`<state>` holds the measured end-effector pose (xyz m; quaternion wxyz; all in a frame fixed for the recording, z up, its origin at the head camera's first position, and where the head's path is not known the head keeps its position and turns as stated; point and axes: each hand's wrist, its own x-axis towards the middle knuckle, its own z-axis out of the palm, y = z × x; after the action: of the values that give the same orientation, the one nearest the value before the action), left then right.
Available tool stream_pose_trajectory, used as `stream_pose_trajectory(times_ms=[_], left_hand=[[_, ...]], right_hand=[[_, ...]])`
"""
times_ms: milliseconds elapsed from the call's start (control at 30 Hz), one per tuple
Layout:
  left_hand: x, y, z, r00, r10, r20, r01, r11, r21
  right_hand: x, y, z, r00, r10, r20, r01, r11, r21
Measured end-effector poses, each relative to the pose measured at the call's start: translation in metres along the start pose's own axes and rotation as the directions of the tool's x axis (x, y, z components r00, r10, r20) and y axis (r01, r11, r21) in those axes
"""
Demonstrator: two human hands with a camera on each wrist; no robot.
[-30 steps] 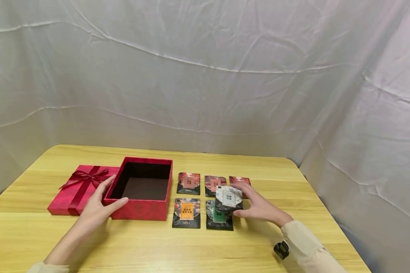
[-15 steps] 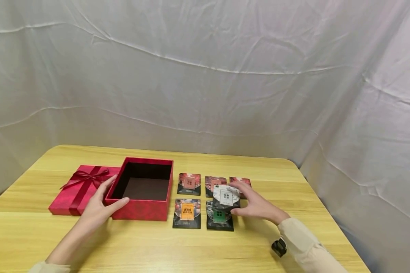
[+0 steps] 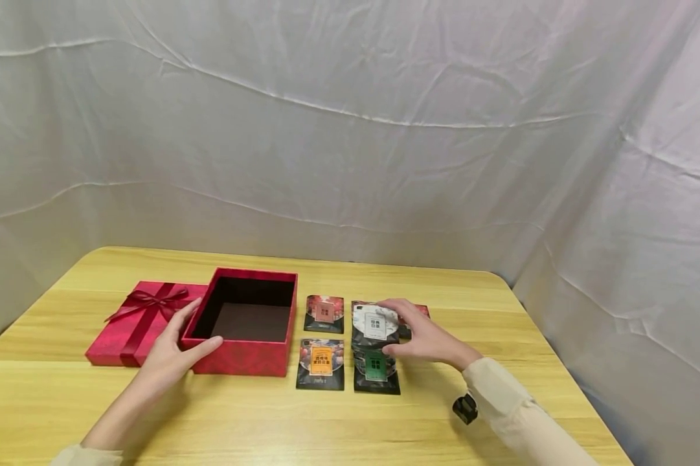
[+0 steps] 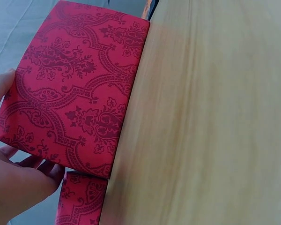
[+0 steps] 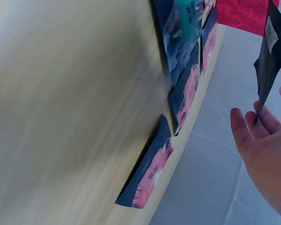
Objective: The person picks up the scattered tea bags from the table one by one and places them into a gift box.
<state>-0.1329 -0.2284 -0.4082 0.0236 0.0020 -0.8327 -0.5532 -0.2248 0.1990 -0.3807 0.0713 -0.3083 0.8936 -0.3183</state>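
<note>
While my left hand (image 3: pixel 171 349) grips the red box (image 3: pixel 245 358) at 7 o'clock, my right hand (image 3: pixel 427 335) pinches the white pouch (image 3: pixel 375 325), 12 o'clock of the green pouch (image 3: pixel 376 367); likely light, bendy, slick, best edge-held.

My left arm (image 3: pixel 113 411) stretches forward. My left hand (image 3: pixel 173 353) makes a wide V, thumb (image 3: pixel 203 351) pointing right, fingers (image 3: pixel 179 321) pointing away from me. My right arm (image 3: pixel 521 408) slants toward the middle. My right hand (image 3: pixel 425 340) pinches, its thumb nearer me.
</note>
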Motion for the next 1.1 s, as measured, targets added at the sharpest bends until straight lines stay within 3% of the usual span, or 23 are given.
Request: stream_pose_trajectory(times_ms=[367, 633, 1100], left_hand=[[-0.001, -0.001, 0.0, 1.0, 0.001, -0.001, -0.001, 1.0, -0.007], [0.0, 0.0, 0.0, 1.0, 0.02, -0.006, -0.02, 1.0, -0.003], [0.001, -0.002, 0.001, 1.0, 0.017, -0.008, -0.018, 0.999, -0.032]], right_hand=[[0.015, -0.011, 0.0, 1.0, 0.006, 0.01, -0.006, 0.999, 0.045], [0.028, -0.019, 0.005, 0.999, 0.027, -0.031, -0.025, 0.998, 0.055], [0.061, -0.044, 0.008, 1.0, -0.002, -0.008, 0.004, 0.974, 0.229]])
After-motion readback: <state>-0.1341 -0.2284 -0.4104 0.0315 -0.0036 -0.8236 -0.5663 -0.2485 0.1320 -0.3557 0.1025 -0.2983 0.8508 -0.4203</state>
